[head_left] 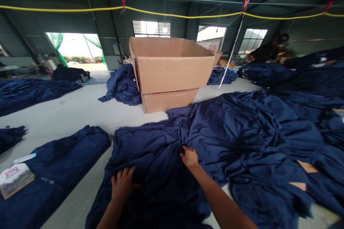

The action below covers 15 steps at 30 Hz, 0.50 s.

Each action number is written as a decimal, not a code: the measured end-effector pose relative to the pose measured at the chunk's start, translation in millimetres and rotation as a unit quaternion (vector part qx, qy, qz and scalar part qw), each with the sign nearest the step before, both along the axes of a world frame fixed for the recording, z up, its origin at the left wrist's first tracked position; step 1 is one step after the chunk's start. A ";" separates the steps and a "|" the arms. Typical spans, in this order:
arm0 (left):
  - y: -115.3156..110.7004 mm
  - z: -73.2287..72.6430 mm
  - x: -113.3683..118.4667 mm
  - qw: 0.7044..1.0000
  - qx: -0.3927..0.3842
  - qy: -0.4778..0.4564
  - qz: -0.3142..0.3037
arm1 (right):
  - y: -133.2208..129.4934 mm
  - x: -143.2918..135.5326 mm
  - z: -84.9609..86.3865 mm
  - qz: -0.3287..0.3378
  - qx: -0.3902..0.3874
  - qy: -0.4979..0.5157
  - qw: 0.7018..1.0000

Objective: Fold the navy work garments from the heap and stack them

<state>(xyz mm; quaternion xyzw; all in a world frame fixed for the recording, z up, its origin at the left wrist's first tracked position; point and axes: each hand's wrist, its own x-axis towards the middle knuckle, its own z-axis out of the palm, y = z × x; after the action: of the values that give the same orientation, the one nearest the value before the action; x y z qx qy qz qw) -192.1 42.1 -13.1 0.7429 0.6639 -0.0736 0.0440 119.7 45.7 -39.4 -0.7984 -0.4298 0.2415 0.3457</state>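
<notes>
Spread over the pale table in front of me is a navy blue garment [153,161], wrinkled and dark toward its near end. My left hand [123,182] rests on its left part, fingers spread and palm down. Farther up and to the right, my right hand [190,156] has its fingers bent and pressed together at a fold of the cloth. A large heap of navy fabric [242,125] adjoins the garment on the right, and where one ends and the other begins is hard to tell.
An open cardboard box [174,75] stands beyond the garment. Left lies a folded navy garment [72,161] with a printed card [16,179] on it. More cloth piles [123,84] surround the box. A white cord [231,50] hangs at the right; a person [266,50] is behind.
</notes>
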 end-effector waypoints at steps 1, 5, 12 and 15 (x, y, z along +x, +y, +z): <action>-2.1 -4.5 2.0 1.000 -0.020 -0.002 0.002 | -0.1 -3.5 0.2 0.001 -0.018 -0.033 0.999; -5.5 -19.4 0.1 0.999 -0.048 -0.015 0.008 | -1.5 -12.7 -1.5 0.015 -0.057 -0.116 0.991; -4.0 -41.0 -16.0 0.998 -0.045 -0.046 0.002 | 1.3 9.4 6.2 0.049 -0.057 -0.074 0.994; 0.3 -41.6 -23.3 0.996 -0.067 -0.060 -0.007 | -3.8 36.9 16.0 0.040 -0.018 -0.053 0.998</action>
<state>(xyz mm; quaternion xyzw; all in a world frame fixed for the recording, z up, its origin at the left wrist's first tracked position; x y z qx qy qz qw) -215.4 42.4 -54.7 0.7458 0.6487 -0.0736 0.1323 156.6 41.9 -23.4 -0.7983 -0.4747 0.2208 0.2978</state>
